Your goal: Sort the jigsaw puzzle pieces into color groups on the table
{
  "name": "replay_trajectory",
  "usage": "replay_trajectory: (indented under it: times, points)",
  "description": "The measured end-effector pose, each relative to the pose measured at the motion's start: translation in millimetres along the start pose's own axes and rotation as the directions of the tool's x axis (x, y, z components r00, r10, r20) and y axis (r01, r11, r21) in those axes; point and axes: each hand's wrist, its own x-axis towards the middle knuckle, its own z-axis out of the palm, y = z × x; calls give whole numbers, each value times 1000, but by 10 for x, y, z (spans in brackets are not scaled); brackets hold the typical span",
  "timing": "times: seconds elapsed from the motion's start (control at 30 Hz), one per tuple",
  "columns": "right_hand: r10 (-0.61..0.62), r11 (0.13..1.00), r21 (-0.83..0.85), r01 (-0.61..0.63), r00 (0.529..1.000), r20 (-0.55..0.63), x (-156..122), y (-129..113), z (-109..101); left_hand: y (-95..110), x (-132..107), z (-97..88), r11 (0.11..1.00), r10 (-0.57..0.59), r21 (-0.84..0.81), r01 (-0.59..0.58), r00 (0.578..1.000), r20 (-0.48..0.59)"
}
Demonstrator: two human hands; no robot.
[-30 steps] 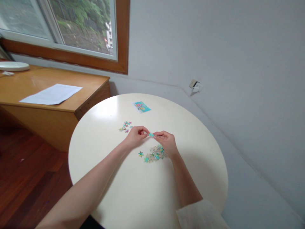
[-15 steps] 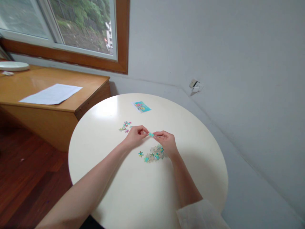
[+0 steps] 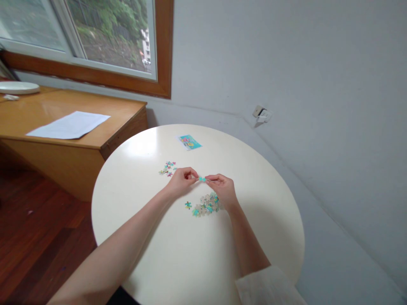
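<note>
Between my two hands are small turquoise jigsaw puzzle pieces [image 3: 202, 179], held just over the white round table [image 3: 127, 212]. My left hand [image 3: 182, 180] pinches them from the left with thumb and forefinger. From the right, my right hand [image 3: 221, 186] pinches too, its fingers closed. Whether the pieces are locked together is too small to tell. Below my right hand lies a heap of puzzle pieces [image 3: 206, 205], some grey side up, some turquoise. A single turquoise and yellow piece [image 3: 188, 205] lies left of that heap. Beyond my left hand is a smaller, colourful cluster of pieces [image 3: 167, 168].
A bright picture card [image 3: 190, 142] lies toward the table's far edge. To the left stands a wooden desk [image 3: 124, 111] bearing a white paper sheet [image 3: 70, 125] and a round white object [image 3: 19, 87]. A wall socket with a plug [image 3: 262, 113] is at the right.
Both hands hold nearly the same place. The fingers of my right hand have shifted very slightly to the right at the turquoise pieces.
</note>
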Motion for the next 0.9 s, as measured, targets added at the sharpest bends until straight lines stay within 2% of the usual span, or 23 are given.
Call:
replay_trajectory:
  times: [0.37,0.5,0.9]
  points:
    - [-1,1000,6,2,989,-145,11,-53,0,12,8,0,1000,3,24,-2,999,-49]
    - [-20,1000,10,21,990,-140,11,-52,-7,3,14,-1,1000,7,28,-6,998,-56]
    - [-104,988,-126,88,987,-120,26,-33,-39,1,7,-13,999,16,39,-14,998,-58]
